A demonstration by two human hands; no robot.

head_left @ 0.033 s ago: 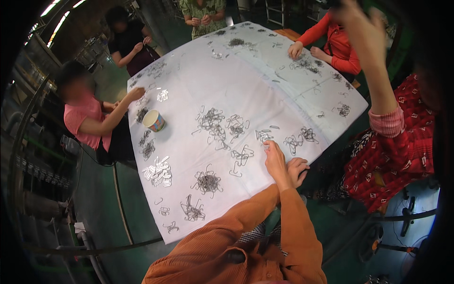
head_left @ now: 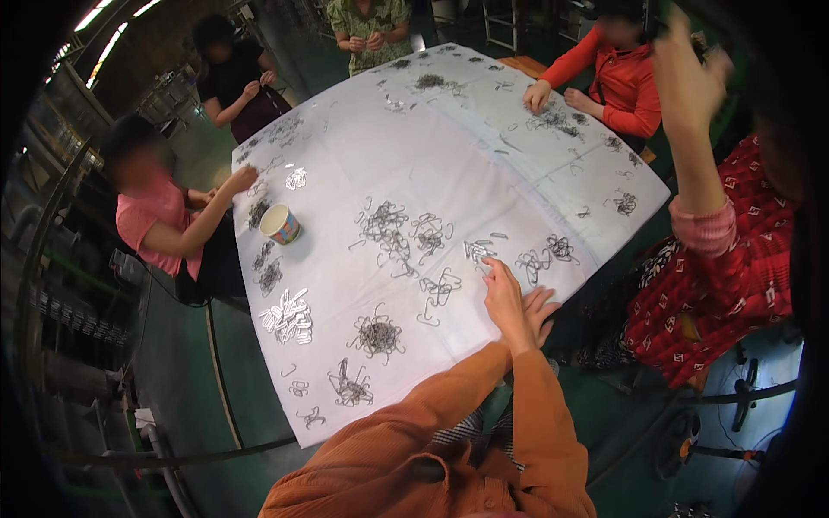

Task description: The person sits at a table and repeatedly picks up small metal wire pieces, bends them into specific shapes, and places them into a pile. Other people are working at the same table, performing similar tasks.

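Observation:
My forearms, in orange corduroy sleeves, cross at the wrists over the table's near right edge. My right hand [head_left: 508, 300] reaches out with its index finger extended at a small pile of slim metal strips [head_left: 480, 251]. Nothing shows in its grasp. Under and beside it my left hand [head_left: 540, 312] lies at the table edge, fingers spread, holding nothing that I can see. Close by are bent wire hooks [head_left: 441, 286] to the left and another heap of wire hooks [head_left: 533, 265] to the right.
The table's white cloth [head_left: 466, 164] carries several hook heaps, a tangled cluster [head_left: 377, 335], shiny pale metal pieces [head_left: 287, 317] and a paper cup [head_left: 281, 224]. Several people sit or stand around it. At the right, a person in patterned red raises a hand [head_left: 688, 82].
My left hand's fingers have spread from a more curled pose. My right hand stays at the strips. The raised hand of the person at the right has shifted slightly.

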